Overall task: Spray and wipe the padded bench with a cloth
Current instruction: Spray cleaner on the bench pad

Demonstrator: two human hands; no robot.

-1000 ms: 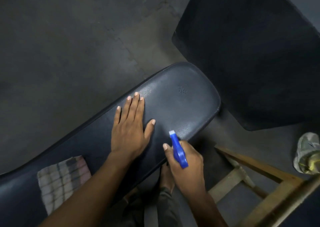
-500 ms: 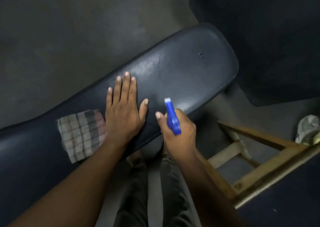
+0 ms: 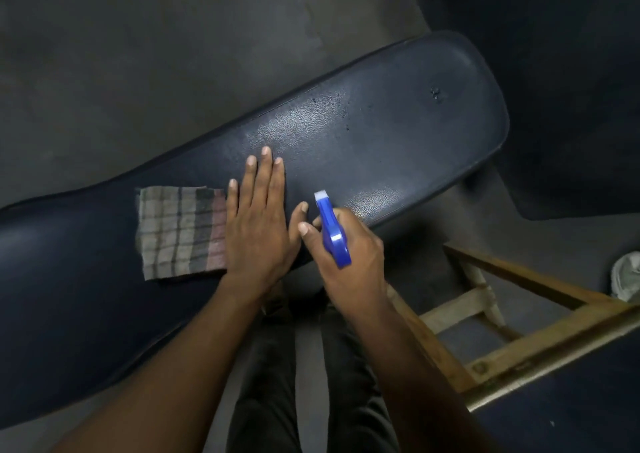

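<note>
- Two hands show in the head view: the left hand [image 3: 258, 226] lies flat and spread on the padded bench [image 3: 398, 141], fingers straight, gripping nothing; the right hand [image 3: 346, 255] is closed around a blue spray bottle [image 3: 331, 231], nozzle aimed along the dark tabletop.
- Fine droplets speckle the pad beyond the left fingertips, so spraying looks under way.
- One checked cloth [image 3: 180, 233] lies folded on the pad, touching the left hand's outer edge.
- Risk: the nozzle sits just beside the left thumb, so a squeeze may wet the hand instead of the pad.
- Risk: the cloth's near edge sits close to the pad's edge; a careless grab may drop it to the floor [image 3: 138, 54].
- Risk: a wooden stool [image 3: 540, 342] near the right elbow could catch it.
</note>
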